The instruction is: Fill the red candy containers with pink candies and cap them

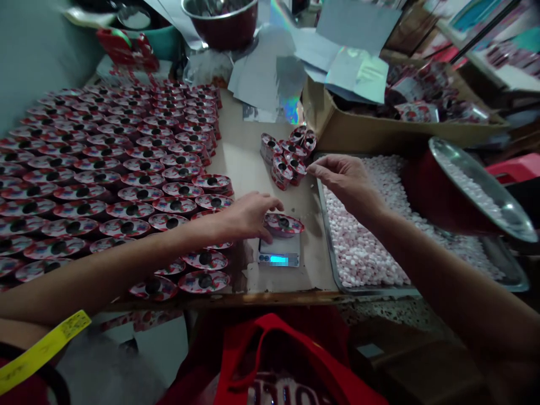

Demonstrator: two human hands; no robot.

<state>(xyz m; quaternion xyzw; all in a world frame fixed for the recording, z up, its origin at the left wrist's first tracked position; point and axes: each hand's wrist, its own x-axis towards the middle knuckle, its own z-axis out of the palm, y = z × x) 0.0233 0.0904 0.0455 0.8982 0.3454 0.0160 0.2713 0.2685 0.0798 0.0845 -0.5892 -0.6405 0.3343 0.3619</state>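
My left hand [253, 216] has its fingers curved and apart around the left end of a red-and-white printed pack [284, 224] with a round dark hole on top. That pack rests on a small digital scale [279, 253] with a lit blue display. My right hand [343, 177] is closed in a pinch, its fingertips at the edge of a similar pack [296, 165] in a small cluster. Whatever is between those fingertips is too small to make out. Beneath the right wrist lies a metal tray [333, 264] of small white tablet-like pieces [367, 253].
Rows of matching packs [97, 177] cover the table's left side. A tilted red bowl [426, 183] stands in the tray. Behind it is a cardboard box [350, 126] of printed packs. Loose sheets [265, 73] and another bowl [221, 31] lie at the back.
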